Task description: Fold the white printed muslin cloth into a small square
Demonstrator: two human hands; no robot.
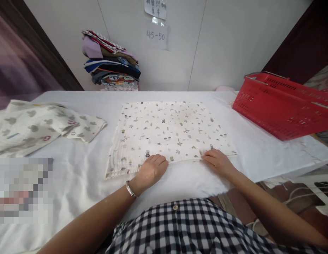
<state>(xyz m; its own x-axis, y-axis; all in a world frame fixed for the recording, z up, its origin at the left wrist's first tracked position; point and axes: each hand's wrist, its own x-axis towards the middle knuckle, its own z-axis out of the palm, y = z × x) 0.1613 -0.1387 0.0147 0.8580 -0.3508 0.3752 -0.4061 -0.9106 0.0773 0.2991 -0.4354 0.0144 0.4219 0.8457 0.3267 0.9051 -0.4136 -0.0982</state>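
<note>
A cream cloth with small palm and leaf prints (169, 127) lies spread in a folded rectangle on the white-covered table. At its near edge, left of the middle, my left hand (153, 169) has its fingers closed on the cloth, with a silver bracelet on the wrist. My right hand (218, 163) pinches the same edge farther right, near the cloth's near right corner. The fingertips of both hands are partly hidden against the fabric. Between the hands the edge runs nearly straight, and the near left corner lies beyond my left hand.
Another printed cloth (47, 123) lies crumpled at the left. Folded fabrics (112, 63) are stacked by the wall at the back left. A red plastic basket (282, 106) stands on the right of the table (81, 197). A pixelated patch covers the lower left.
</note>
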